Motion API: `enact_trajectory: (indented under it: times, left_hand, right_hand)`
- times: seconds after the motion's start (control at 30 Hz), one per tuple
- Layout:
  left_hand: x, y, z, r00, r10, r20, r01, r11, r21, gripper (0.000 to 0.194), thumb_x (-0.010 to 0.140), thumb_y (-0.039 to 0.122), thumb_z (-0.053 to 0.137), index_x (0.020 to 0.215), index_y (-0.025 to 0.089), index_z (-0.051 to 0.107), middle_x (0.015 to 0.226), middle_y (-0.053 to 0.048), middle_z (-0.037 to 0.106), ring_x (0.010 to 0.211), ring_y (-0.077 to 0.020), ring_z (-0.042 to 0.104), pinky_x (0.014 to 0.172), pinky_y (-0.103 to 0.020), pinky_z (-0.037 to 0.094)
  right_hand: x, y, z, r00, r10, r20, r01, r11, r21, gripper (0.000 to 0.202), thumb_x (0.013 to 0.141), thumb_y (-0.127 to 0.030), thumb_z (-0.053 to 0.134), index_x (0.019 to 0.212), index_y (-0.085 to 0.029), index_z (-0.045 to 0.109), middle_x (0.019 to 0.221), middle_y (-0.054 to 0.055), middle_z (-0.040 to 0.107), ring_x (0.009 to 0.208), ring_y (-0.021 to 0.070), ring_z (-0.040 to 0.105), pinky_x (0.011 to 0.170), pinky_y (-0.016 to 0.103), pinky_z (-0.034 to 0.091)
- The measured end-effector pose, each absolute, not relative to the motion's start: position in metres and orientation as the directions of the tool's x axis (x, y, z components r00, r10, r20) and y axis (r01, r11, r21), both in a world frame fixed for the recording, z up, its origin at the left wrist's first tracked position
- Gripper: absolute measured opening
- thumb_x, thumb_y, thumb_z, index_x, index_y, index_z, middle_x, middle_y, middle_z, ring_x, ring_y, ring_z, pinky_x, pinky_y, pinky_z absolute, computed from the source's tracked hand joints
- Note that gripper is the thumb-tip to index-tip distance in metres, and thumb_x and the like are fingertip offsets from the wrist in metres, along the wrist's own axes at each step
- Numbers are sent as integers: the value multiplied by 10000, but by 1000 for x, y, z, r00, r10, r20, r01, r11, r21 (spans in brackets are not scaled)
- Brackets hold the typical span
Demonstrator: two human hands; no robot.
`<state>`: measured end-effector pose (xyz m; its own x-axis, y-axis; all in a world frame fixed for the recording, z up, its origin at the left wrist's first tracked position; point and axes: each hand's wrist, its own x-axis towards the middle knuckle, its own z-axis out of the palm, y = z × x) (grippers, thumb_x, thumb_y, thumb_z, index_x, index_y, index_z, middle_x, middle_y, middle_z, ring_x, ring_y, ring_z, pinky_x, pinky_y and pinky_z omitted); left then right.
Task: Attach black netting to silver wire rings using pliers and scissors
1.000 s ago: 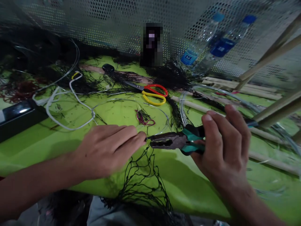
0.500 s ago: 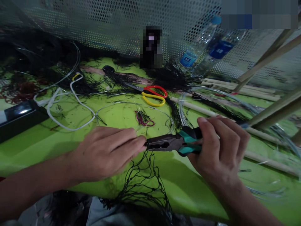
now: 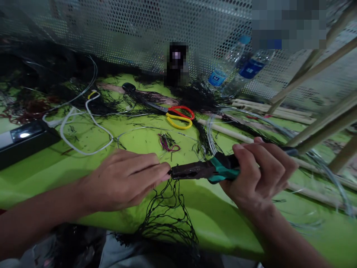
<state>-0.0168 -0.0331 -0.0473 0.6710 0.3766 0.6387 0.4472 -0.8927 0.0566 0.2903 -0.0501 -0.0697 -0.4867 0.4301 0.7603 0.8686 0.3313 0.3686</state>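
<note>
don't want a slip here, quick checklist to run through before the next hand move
1. Right hand gripping the pliers: ok.
2. Left hand pinching at the top of the dark netting: ok.
3. Left fingertips well clear of the plier tips: not ok, almost touching.
4. Plier tips firmly gripping the netting: cannot tell, contact too small and dark.
5. Scissors out of both hands: ok, lying beyond the pliers.
6. Green table free of scraps: not ok, dark clippings lie by the magenta cord.

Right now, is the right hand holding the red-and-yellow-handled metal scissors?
No, the right hand grips metal pliers with teal-and-black handles, while the scissors lie on the bright-green tabletop.
</note>
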Motion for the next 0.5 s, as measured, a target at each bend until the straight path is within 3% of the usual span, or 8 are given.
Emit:
enact_trajectory:
  times: [0.17, 0.3, 0.5]
  left_hand:
    - [-16, -30, -49, 662, 357, 659, 421, -904, 66, 80, 1058, 184, 577, 1084, 153, 646, 801, 16, 710, 602, -113, 638, 531, -291, 425]
    - [-16, -29, -49, 674, 354, 648, 402, -912, 79, 70, 1058, 170, 573, 1065, 157, 642, 796, 15, 712, 600, -114, 640, 522, -294, 437]
    - [-16, -26, -52, 668, 333, 665, 405, -913, 51, 76, 1062, 167, 574, 1069, 160, 649, 801, 31, 721, 603, -93, 651, 540, -271, 491]
  right_hand:
    - [292, -51, -69, -533, 412, 739, 845, 306, 438, 626, 865, -97, 704, 1460, -206, 544, 1081, 154, 747, 1034, 409, 730, 765, 522, 641]
    - [293, -52, -70, -538, 477, 695, 842, 275, 463, 455, 903, -183, 675, 1350, -235, 612, 1067, 138, 758, 1005, 381, 739, 683, 446, 600]
    - [294, -58, -72, -538, 591, 601, 839, 303, 452, 457, 900, -256, 672, 1348, -191, 611, 1151, 169, 746, 1085, 394, 708, 693, 413, 538]
